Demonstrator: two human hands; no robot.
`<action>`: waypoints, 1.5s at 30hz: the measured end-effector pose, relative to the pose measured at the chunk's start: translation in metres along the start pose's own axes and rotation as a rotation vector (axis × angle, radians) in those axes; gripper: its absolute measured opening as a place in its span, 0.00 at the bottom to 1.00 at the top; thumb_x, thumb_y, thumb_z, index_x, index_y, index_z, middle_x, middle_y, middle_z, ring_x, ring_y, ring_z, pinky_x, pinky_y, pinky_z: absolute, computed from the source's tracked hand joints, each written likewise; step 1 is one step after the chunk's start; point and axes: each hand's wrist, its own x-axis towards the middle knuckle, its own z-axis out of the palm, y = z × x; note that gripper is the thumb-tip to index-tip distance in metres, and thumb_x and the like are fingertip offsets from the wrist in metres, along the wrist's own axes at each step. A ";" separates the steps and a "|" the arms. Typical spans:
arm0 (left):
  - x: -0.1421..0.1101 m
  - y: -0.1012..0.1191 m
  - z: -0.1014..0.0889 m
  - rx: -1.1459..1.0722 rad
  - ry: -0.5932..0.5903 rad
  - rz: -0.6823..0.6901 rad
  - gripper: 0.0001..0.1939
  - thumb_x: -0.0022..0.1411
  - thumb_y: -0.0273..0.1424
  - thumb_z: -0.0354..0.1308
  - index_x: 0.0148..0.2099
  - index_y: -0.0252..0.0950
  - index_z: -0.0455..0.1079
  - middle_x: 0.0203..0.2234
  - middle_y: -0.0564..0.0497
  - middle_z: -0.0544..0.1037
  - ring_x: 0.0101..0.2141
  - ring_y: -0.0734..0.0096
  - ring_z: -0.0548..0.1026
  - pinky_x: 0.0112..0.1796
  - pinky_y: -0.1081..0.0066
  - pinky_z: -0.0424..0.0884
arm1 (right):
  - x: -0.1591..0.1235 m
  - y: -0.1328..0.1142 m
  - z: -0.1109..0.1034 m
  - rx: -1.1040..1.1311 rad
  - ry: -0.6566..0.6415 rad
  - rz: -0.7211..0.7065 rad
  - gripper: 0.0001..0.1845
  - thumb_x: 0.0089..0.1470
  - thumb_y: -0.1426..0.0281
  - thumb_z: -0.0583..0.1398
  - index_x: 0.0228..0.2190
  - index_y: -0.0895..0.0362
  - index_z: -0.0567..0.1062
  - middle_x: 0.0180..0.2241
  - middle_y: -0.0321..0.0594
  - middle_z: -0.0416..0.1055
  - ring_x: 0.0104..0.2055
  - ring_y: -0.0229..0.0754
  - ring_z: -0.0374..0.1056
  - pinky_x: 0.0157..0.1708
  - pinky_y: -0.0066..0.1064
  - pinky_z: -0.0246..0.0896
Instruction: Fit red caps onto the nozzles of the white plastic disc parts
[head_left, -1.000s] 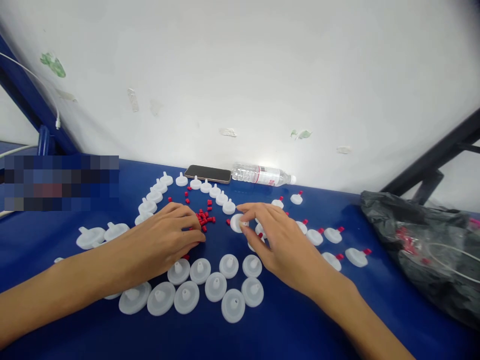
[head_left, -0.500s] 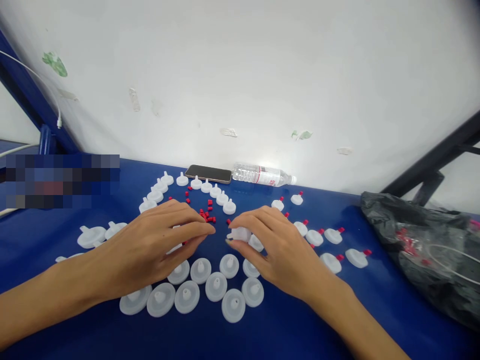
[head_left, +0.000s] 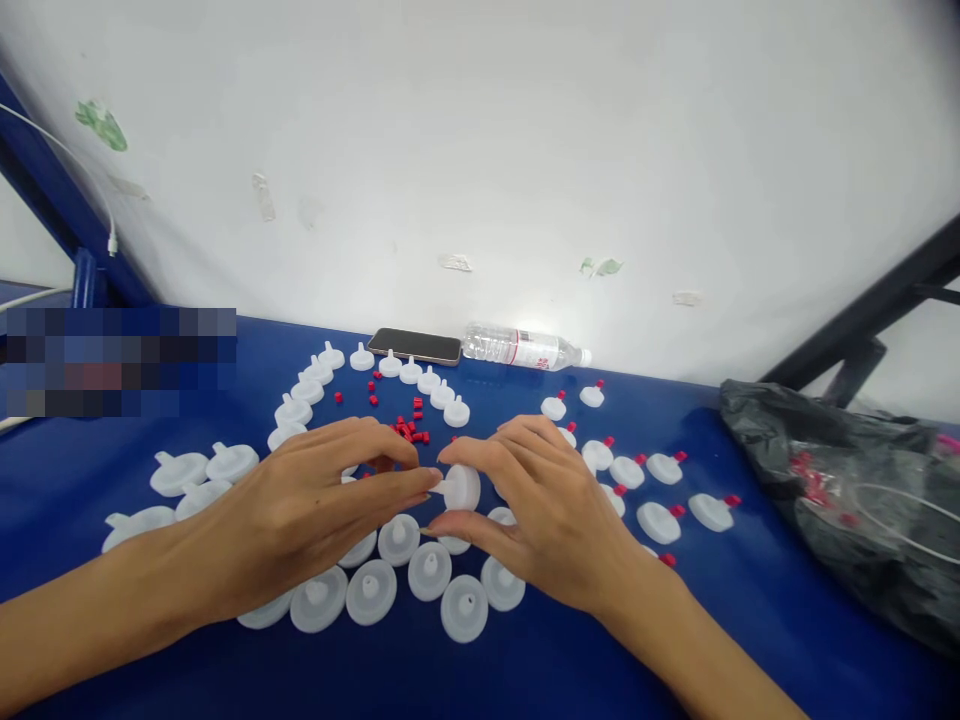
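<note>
A white plastic nozzle cap (head_left: 463, 488), a round disc with a thin spout, is held sideways between the hands. My right hand (head_left: 551, 500) is closed round its disc, thumb below and index finger above. My left hand (head_left: 322, 490) is closed, its fingertips pinched at the spout's tip; whether a small red piece is between them is hidden. Below the hands, several similar white caps (head_left: 372, 592) lie with spouts up. Small red plugs (head_left: 405, 432) are heaped just beyond my left fingers. To the right, several white caps (head_left: 660, 522) carry red plugs on their spouts.
A phone (head_left: 416, 346) and a clear plastic bottle (head_left: 525, 348) lie along the wall. Bare white caps stand in an arc (head_left: 390, 364) at the back and in a group (head_left: 180, 473) at left. A black plastic bag (head_left: 840, 480) with red pieces sits at right.
My right hand has moved slightly left and down with the cap. My left fingers have come across to meet its spout, closing the gap between the hands.
</note>
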 end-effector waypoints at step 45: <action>0.011 0.009 -0.001 0.111 0.151 0.103 0.12 0.65 0.13 0.56 0.42 0.36 0.68 0.28 0.51 0.78 0.26 0.69 0.66 0.34 0.60 0.64 | 0.009 -0.021 0.006 0.039 0.210 -0.142 0.10 0.71 0.75 0.64 0.49 0.67 0.83 0.49 0.47 0.86 0.54 0.40 0.82 0.67 0.29 0.70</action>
